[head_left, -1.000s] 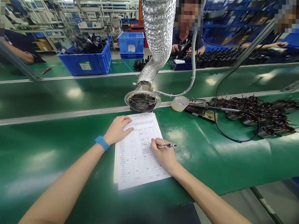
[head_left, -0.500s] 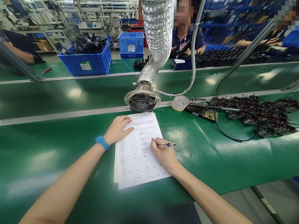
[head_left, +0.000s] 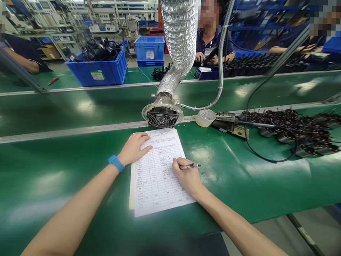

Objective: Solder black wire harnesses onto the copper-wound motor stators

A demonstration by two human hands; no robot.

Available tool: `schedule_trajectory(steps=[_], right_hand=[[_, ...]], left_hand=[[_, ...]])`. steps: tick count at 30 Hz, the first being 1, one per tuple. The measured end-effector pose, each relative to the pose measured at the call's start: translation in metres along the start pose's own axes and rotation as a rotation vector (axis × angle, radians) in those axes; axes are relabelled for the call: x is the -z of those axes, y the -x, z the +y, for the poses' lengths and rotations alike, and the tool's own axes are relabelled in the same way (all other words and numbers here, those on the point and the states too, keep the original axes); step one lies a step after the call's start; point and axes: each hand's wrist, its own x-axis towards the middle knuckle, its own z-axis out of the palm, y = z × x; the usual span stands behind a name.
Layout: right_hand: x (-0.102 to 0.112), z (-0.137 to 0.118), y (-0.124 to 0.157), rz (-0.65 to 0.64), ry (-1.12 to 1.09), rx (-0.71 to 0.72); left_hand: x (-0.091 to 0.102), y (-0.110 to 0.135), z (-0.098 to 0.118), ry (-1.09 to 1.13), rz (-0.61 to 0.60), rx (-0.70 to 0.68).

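Note:
A printed form (head_left: 157,191) with a table of rows and some handwriting lies on the green bench, on top of other sheets. My left hand (head_left: 134,147) rests flat on its upper left part, fingers stretched out; a blue band (head_left: 116,163) circles that wrist. Closed around a pen (head_left: 190,166), my right hand (head_left: 187,177) lies on the right side of the form. The fingers hide the pen's tip, so its contact with the paper cannot be seen.
Above the form hangs a fume duct (head_left: 177,38) with a fan grille (head_left: 162,118). To the right are a tape roll (head_left: 205,118), a soldering iron (head_left: 254,124) with its cable, and several wound motor parts (head_left: 301,132). Across the bench stand blue bins (head_left: 105,71); co-workers sit beyond.
My two hands and the form stay almost in place. Across the bench, a co-worker's hands and head have shifted slightly.

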Motion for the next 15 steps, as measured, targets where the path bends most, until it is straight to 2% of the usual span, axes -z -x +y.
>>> schedule_trajectory(steps=[9, 15], right_hand=[[0.0009, 0.0017, 0.0009, 0.0, -0.007, 0.006], [0.0049, 0.0022, 0.0073, 0.007, -0.048, -0.049]], left_hand=[[-0.0011, 0.0, -0.0016, -0.006, 0.002, 0.003], [-0.0009, 0.0002, -0.0021, -0.006, 0.005, -0.003]])
